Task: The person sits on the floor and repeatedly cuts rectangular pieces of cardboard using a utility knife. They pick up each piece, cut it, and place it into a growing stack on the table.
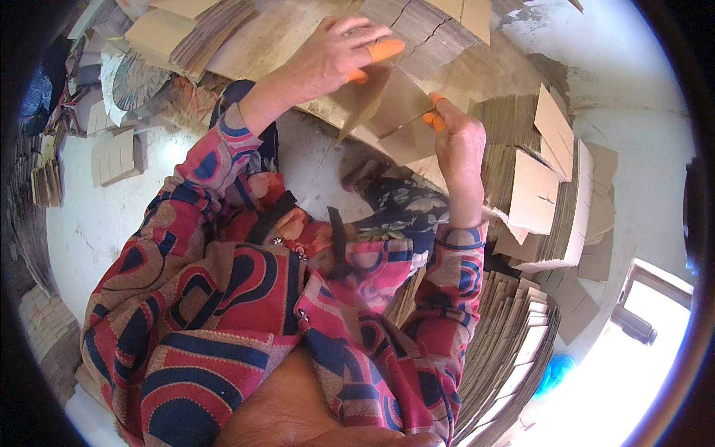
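Observation:
My left hand (339,58), with orange finger covers on its index finger and thumb, is closed on the upper part of a brown cardboard sheet (363,102). Lower and to the right, my right hand (459,141) pinches the edge of a slotted cardboard piece (407,112) between its orange-covered thumb and finger. The two flat parts meet at an angle between my hands, above the table edge; whether they are joined is unclear. Just beyond my left fingertips lies a stack of slotted grey-brown cardboard (421,33).
The wooden table (298,41) carries another cardboard stack (212,33) at far left. Piles of cardboard (532,194) stand close to my right arm, with a long row of sheets (499,350) below. A small pile (117,158) sits on the pale floor at left.

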`<state>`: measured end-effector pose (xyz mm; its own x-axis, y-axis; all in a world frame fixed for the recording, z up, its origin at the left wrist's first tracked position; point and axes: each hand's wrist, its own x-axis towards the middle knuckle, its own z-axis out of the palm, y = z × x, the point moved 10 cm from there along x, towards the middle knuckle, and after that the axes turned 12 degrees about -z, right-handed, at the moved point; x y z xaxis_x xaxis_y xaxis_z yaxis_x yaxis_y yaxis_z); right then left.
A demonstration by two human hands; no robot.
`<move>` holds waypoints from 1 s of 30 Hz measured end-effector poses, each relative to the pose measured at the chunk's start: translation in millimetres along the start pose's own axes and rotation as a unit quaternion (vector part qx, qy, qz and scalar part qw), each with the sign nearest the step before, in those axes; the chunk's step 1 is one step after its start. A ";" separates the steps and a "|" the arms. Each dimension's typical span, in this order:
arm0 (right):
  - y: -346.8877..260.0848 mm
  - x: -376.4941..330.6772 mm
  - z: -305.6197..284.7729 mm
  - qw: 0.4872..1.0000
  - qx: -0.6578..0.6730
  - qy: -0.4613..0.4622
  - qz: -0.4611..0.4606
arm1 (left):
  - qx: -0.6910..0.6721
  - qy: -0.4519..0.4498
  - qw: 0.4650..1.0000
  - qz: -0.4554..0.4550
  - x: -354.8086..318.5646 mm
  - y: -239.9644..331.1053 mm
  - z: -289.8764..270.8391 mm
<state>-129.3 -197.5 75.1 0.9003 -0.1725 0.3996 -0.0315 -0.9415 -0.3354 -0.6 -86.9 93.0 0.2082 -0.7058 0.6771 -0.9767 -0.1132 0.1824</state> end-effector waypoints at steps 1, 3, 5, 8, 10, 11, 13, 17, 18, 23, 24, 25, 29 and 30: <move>-3.5 1.6 5.3 0.999 -0.032 -0.022 -0.018 | 0.016 -0.021 1.000 0.006 -3.5 3.6 9.0; -9.6 3.4 21.5 0.996 -0.070 -0.034 -0.052 | 0.049 -0.062 0.997 0.017 -11.4 9.9 26.7; 1.4 -0.8 24.9 0.999 -0.032 -0.032 -0.022 | 0.006 -0.090 0.996 0.026 -14.4 12.0 38.6; 6.3 -3.9 27.4 1.000 -0.005 -0.024 -0.009 | -0.061 -0.107 0.992 0.032 -14.0 11.3 46.5; 2.5 -2.0 25.5 1.000 -0.013 -0.016 -0.014 | -0.078 -0.118 0.989 0.046 -8.4 12.0 45.5; -0.5 0.2 25.5 1.000 -0.013 -0.016 -0.024 | -0.073 -0.129 0.987 0.057 -6.2 11.2 45.8; -5.6 0.2 26.5 0.999 -0.012 -0.017 -0.040 | -0.083 -0.171 0.981 0.047 -7.0 11.2 54.3; 7.7 -5.8 43.4 0.998 0.023 -0.051 0.008 | -0.113 -0.216 0.970 -0.010 -10.2 1.9 76.2; 6.5 -4.4 38.7 0.999 0.011 -0.042 0.004 | -0.114 -0.211 0.971 -0.016 -9.6 -1.2 79.7; -18.5 -6.8 -19.3 0.972 -0.142 0.181 -0.055 | -0.167 -0.215 0.961 -0.046 -9.5 -20.6 100.5; -14.8 -14.8 -16.1 0.955 -0.192 0.228 -0.010 | -0.146 -0.201 0.968 -0.043 -15.5 -37.7 96.3; -6.6 -37.3 -18.9 0.938 -0.215 0.264 0.060 | -0.173 -0.169 0.970 -0.018 -12.2 -34.0 92.2; 32.6 -143.3 10.6 0.923 -0.197 0.238 0.230 | -0.207 -0.174 0.962 0.033 -3.0 -5.7 89.6; 40.3 -165.6 30.7 0.917 -0.199 0.173 0.300 | -0.193 -0.211 0.958 0.025 -4.8 -4.6 92.0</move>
<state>-266.4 -198.0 -30.8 0.4793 -0.7109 0.5147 -0.6945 -0.6657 -0.2728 -1.9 -147.4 23.3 0.0425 -0.9324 0.3589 -0.8764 0.1377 0.4615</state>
